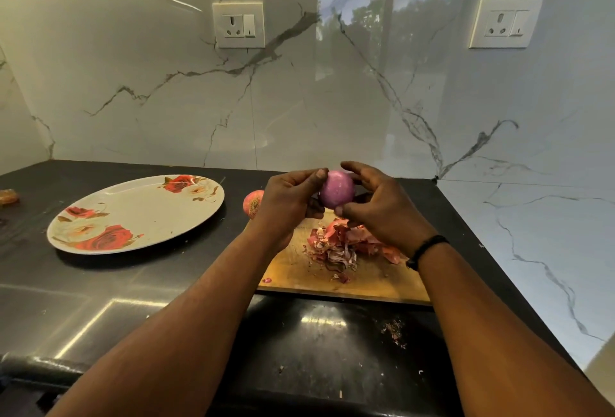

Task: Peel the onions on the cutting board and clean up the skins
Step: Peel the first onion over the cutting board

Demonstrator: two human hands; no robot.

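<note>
Head view: peeled onion (336,193) held above the cutting board (372,280), left hand (286,203) and right hand (376,210) both curled round it, fingers (352,168) on its top and sides. Skins (336,247) lie heaped on the board; a second onion (253,203) sits just beside its left edge. Judgement: rotate the bulb, checking for papery remnants, before setting it on the plate (136,213).

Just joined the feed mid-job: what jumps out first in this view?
A smooth purple peeled onion held up between both hands, left hand and right hand, above the cutting board. Beneath it lies a heap of reddish skins on the board. To the left, a rose-patterned plate sits on the dark counter.
</note>
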